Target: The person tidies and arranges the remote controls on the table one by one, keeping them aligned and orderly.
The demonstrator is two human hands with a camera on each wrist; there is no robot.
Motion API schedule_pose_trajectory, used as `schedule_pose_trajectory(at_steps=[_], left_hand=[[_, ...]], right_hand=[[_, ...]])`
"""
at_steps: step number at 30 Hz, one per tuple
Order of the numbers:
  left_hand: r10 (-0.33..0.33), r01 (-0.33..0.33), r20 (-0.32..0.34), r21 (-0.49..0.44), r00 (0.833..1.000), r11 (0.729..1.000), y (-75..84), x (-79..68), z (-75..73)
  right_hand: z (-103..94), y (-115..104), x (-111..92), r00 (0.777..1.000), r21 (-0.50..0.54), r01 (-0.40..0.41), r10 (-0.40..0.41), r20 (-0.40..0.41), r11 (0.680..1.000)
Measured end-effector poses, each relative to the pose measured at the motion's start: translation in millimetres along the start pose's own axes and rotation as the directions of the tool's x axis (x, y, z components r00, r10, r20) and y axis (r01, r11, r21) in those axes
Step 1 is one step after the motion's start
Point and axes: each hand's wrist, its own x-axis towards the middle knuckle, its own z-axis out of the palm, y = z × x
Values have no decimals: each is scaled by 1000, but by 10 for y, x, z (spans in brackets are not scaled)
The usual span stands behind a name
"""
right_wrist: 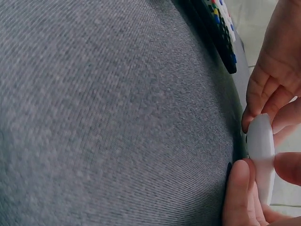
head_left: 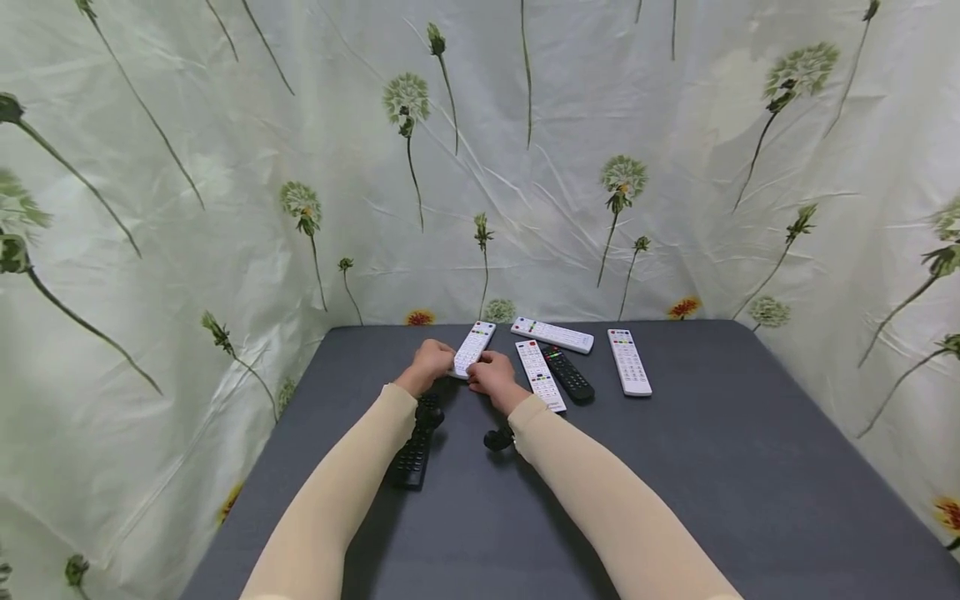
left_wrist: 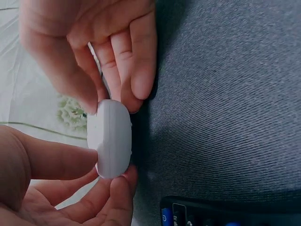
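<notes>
Both hands hold a white remote control (head_left: 476, 345) near the back of the table, its button side visible in the head view. At its left edge, my left hand (head_left: 429, 364) pinches it between thumb and fingers. My right hand (head_left: 493, 377) pinches the near right side. In the left wrist view the rounded end of the white remote (left_wrist: 113, 139) faces the camera, held between the two hands. Its pale edge shows between fingers in the right wrist view. Whether it touches the table is hard to tell.
Below my left wrist lies a black remote (head_left: 412, 458). Right of my hands are a white remote (head_left: 540, 375), a black remote (head_left: 568, 375), another white remote (head_left: 552, 335) behind and one more (head_left: 629, 362) farther right. A flowered curtain (head_left: 525, 208) hangs behind the grey table (head_left: 675, 483).
</notes>
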Motion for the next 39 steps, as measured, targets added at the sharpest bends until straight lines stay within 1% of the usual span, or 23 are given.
schedule_pose_trajectory(at_steps=[3,7,10,12,16,20,23,28,32,36,39], left_hand=[[-3,3,9,-18,1000,1000,7,-19,11],[-10,10,7,-38,1000,999,21,-54,4],[-2,3,21,-54,1000,999,34,-94,5],[8,-6,32,-76,999,997,42,-137,5],[26,-16,62,-155,998,988,67,-198,-22],[14,9,94,-240,996,971,98,-249,-72],[-5,40,119,-296,993,954,109,-289,-111],[-9,64,159,-347,987,936,117,-373,-165],[20,56,185,-396,982,917,126,-454,-209],[58,29,185,-436,981,900,158,-544,-261],[75,14,178,-453,981,891,178,-617,-295]], right_hand=[[4,-19,-8,1000,25,-4,4,8,1000],[2,-52,-5,998,89,-44,40,45,995],[-16,-67,0,997,127,-60,54,52,990],[-33,-67,2,997,141,-61,53,58,988],[-54,-105,-16,996,155,-58,47,77,986],[-75,-167,-65,995,150,-56,42,93,987],[-102,-207,-115,993,118,-40,27,113,992],[-147,-263,-211,989,57,12,-20,150,998],[-176,-320,-274,986,66,23,-34,166,998],[-202,-392,-325,982,76,49,-62,181,996],[-215,-453,-384,977,46,80,-87,195,996]])
